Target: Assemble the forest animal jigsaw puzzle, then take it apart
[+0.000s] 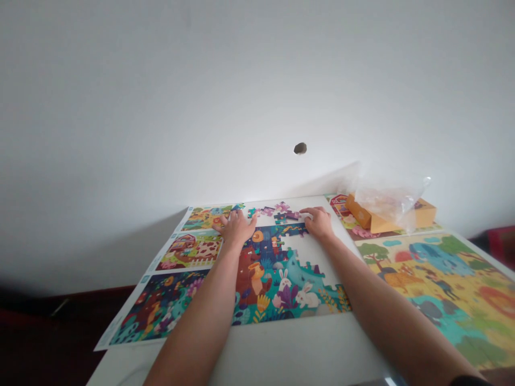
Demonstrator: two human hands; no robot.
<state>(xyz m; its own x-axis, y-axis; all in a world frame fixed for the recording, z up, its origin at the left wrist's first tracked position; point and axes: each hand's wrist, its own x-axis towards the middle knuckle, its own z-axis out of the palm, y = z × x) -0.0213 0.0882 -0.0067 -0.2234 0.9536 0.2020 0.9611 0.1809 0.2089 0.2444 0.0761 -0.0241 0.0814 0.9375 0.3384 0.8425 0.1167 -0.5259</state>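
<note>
Nearest, two bare forearms run up from the bottom of the head view across a white table (257, 354), ending at the hands. The left hand (236, 228) lies flat and open, fingers splayed and pressed down at the top edge of a partly built jigsaw puzzle (277, 284), with nothing visibly gripped. The right hand (319, 223) rests further right, fingers loosely bent and tips reaching toward the loose pieces (281, 214) (whether a piece sits under those fingertips cannot be told from this angle). The puzzle lies between the hands and below them, its lower part joined into a scene of rabbits and a bear, with a ragged white gap running up its right side. The work in hand appears to be filling in that upper area, so the next move would seem to call for fingertips picking out one purple or teal piece and trying it against the ragged edge. To the left lies a printed sheet of picture panels (159, 305). To the right is a large illustrated yellow mat (438, 284). Farther on sits an orange cardboard box (390, 212) under clear plastic, and beyond everything rises a white wall (257, 91) with a small dark hole.
</note>
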